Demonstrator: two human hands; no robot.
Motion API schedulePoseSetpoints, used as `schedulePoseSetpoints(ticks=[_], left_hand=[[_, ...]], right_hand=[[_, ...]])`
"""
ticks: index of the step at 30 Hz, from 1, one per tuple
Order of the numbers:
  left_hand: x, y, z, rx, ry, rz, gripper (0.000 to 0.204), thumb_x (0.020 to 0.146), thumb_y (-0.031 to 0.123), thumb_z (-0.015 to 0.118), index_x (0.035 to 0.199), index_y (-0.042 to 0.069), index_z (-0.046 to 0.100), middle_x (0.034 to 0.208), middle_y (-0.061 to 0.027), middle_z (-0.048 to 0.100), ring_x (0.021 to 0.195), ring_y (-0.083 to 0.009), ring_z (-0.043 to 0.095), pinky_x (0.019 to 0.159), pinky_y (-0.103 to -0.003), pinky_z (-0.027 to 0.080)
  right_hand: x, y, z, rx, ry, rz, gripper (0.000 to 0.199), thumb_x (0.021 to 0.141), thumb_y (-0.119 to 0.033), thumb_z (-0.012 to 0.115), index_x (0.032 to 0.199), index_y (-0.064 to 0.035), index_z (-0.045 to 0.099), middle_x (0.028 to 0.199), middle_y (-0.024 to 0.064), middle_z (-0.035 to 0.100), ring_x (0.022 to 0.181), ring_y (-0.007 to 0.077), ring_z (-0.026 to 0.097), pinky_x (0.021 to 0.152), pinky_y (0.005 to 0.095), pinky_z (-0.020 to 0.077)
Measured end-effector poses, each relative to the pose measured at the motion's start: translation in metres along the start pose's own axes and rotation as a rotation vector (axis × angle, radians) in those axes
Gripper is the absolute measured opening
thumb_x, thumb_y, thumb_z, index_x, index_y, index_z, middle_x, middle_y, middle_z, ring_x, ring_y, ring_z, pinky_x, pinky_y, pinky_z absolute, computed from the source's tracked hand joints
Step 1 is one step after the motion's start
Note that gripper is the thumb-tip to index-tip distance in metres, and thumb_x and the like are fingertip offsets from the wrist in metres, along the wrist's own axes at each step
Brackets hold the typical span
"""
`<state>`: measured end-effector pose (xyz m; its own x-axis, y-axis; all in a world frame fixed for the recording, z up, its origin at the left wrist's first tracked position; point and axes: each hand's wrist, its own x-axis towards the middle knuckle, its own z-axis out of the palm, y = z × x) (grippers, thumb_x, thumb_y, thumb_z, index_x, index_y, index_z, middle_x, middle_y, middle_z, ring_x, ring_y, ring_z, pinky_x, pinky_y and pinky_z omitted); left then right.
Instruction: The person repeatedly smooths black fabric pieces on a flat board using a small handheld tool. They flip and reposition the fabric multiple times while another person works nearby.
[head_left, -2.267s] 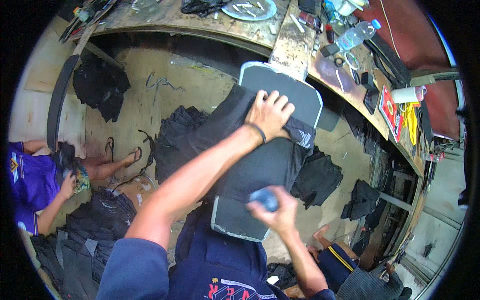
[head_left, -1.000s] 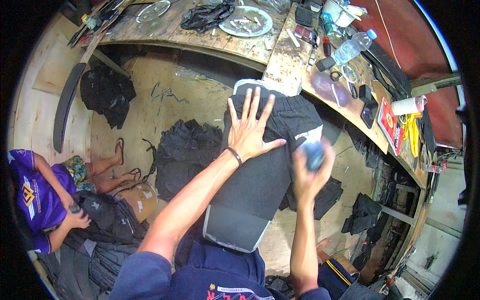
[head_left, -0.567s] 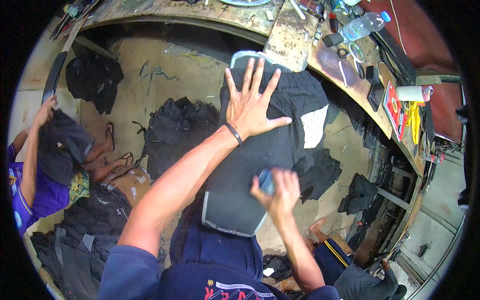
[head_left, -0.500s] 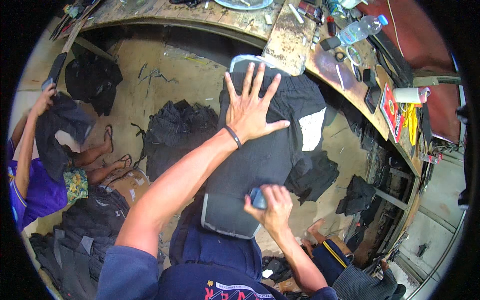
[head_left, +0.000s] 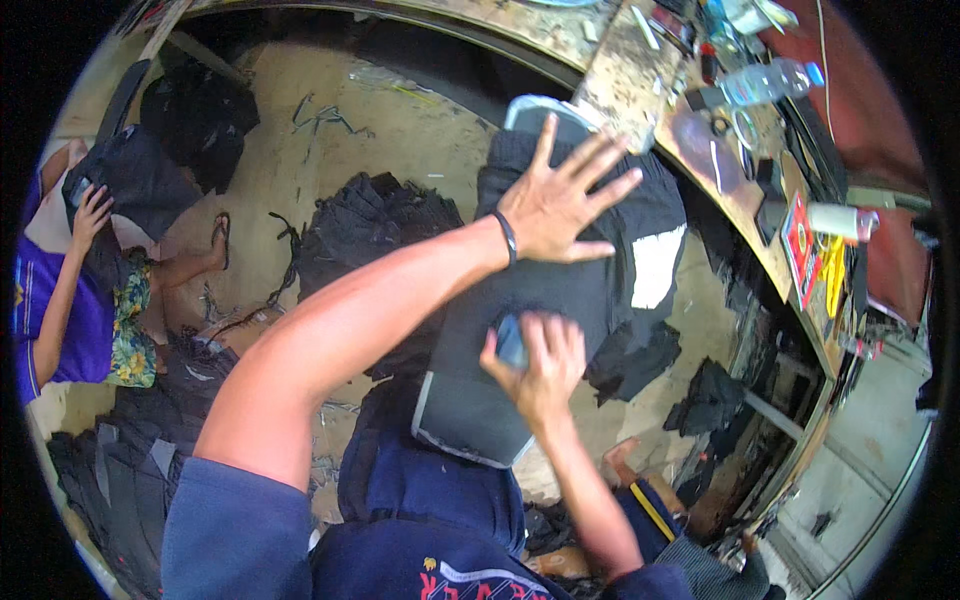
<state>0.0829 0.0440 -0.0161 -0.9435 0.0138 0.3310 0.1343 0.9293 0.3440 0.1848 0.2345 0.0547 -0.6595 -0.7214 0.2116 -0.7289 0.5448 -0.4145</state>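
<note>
Our left fingers spread flat on the dark cloth, while our right fingers curl shut around a small blue block pressed against it. The cloth drapes over a grey board leaning from our lap to the bench. It looks soft and light and likely to slide, so we pin it flat near its top.

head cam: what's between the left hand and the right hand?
Only dark garment stretched over the grey board. Left hand lies flat on it; right hand grips a small blue object. Seen in head view.
</note>
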Motion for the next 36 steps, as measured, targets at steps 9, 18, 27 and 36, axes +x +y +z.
schedulePoseSetpoints(ticks=[9, 18, 27, 36], left_hand=[[-0.002, 0.000, 0.004, -0.009, -0.020, 0.065, 0.103, 0.089, 0.071, 0.073, 0.172, 0.025, 0.034, 0.183, -0.0158, 0.019, 0.170, -0.0359, 0.016, 0.127, -0.083, 0.005], [0.002, -0.011, 0.005, -0.215, 0.112, -0.036, 0.124, 0.072, 0.078, 0.084, 0.170, 0.017, 0.037, 0.178, -0.0227, 0.025, 0.167, -0.0389, 0.024, 0.134, -0.063, 0.018], [-0.004, 0.000, -0.021, -0.122, 0.316, -0.049, 0.110, 0.075, 0.074, 0.084, 0.161, 0.015, 0.051, 0.170, -0.0214, 0.040, 0.160, -0.0433, 0.034, 0.131, -0.065, 0.023], [-0.232, 0.063, 0.005, -0.991, 0.152, -0.787, 0.058, 0.116, 0.048, 0.051, 0.137, -0.006, 0.062, 0.120, -0.0314, 0.075, 0.123, -0.0398, 0.073, 0.103, -0.045, 0.053]], right_hand=[[-0.012, -0.021, 0.021, 0.010, -0.075, 0.031, 0.037, 0.073, -0.028, 0.092, 0.095, -0.0078, 0.070, 0.093, 0.0102, 0.067, 0.086, 0.0319, 0.064, 0.079, 0.0438, 0.0517], [0.076, 0.033, -0.002, 0.034, -0.153, -0.192, 0.042, 0.068, -0.033, 0.093, 0.092, -0.0060, 0.072, 0.086, 0.0105, 0.065, 0.080, 0.0328, 0.065, 0.075, 0.0468, 0.0551], [0.039, 0.090, -0.044, 0.137, 0.149, 0.280, 0.067, 0.079, -0.034, 0.092, 0.131, -0.0012, 0.067, 0.103, 0.0179, 0.074, 0.109, 0.0335, 0.075, 0.099, 0.0472, 0.0585], [-0.032, 0.133, -0.037, 0.326, -0.253, 0.790, 0.067, 0.092, -0.057, 0.077, 0.097, 0.0095, 0.076, 0.078, 0.0166, 0.072, 0.079, 0.0190, 0.067, 0.076, 0.0415, 0.0539]])
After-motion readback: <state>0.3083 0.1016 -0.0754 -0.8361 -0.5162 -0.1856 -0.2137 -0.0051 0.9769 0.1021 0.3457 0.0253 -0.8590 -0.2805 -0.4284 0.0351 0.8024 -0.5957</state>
